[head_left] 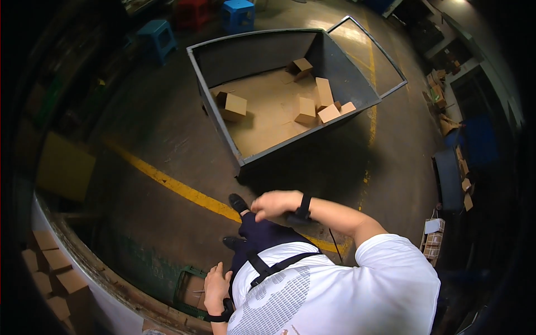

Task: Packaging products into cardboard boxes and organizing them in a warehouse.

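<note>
Looking down from my head camera, I see my right hand (274,204) raised in front of my waist with the fingers curled loosely inward, holding nothing; a black strap wraps the wrist behind it. My left hand (216,288) hangs low at my side with its fingers spread narrow and relaxed, empty as well, just above a green plastic crate (187,290) that sits on the floor beside my leg. Ahead of me, well apart from both hands, stands a large grey metal bin (223,128) with sloped walls and a brown cardboard-lined bottom. Several small brown cardboard boxes (315,103) lie scattered inside it, most gathered toward its right wall and one (233,106) near the left wall. A yellow painted line (167,181) crosses the concrete floor between me and the bin. More brown cardboard cartons (56,268) are stacked at my far left.
</note>
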Demonstrator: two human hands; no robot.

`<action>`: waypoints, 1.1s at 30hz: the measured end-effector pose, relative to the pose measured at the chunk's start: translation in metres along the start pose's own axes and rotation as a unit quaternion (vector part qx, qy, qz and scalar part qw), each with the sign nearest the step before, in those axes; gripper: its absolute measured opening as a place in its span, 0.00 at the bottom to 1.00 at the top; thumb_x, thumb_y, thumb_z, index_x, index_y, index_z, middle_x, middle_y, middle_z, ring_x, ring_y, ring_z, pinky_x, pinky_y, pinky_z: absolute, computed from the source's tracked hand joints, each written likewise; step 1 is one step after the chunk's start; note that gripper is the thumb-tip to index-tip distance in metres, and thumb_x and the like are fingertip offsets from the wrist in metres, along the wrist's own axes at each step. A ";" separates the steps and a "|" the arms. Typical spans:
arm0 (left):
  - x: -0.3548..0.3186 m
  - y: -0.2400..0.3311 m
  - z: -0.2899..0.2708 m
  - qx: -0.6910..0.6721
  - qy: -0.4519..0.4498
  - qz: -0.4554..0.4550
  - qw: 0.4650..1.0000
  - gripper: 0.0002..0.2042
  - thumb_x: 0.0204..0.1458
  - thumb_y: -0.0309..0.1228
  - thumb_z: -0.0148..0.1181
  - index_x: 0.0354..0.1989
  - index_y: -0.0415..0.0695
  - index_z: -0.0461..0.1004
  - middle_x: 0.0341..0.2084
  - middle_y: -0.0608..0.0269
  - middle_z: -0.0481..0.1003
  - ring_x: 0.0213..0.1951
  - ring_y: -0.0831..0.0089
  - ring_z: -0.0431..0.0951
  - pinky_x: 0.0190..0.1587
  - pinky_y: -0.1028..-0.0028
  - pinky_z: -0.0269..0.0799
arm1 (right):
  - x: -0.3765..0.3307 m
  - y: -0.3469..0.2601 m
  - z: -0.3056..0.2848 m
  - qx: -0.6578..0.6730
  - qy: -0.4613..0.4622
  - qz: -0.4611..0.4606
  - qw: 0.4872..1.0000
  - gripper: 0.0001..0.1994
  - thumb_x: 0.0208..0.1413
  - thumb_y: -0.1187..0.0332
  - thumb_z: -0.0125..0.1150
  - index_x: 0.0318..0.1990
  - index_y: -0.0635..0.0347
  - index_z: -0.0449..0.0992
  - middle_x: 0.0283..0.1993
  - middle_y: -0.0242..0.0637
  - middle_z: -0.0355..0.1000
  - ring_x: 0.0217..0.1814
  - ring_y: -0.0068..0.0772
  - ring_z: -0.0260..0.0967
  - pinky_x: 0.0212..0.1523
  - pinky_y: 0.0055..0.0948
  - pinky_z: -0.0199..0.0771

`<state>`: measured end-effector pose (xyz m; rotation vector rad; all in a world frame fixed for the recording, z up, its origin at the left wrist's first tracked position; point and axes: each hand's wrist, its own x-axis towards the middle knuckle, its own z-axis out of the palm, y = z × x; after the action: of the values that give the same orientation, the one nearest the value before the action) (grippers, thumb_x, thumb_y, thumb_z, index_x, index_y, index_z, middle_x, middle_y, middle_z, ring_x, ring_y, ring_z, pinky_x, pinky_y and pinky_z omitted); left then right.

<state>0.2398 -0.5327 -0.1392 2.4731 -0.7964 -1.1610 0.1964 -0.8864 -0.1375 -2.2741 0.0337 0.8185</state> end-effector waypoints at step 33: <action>0.328 0.350 -0.056 0.156 -0.041 0.272 0.949 0.23 0.49 0.33 0.62 0.52 0.35 0.70 0.44 0.45 0.75 0.46 0.51 0.75 0.49 0.61 0.70 | -0.238 0.478 -0.194 0.269 0.281 0.382 0.838 0.17 0.56 0.58 0.60 0.46 0.62 0.77 0.41 0.38 0.77 0.37 0.30 0.74 0.42 0.32 0.73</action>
<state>0.3289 -1.0075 -0.1375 2.2018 -1.6665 -0.9862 -0.0064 -1.4148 -0.1906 -1.8303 1.3394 0.3789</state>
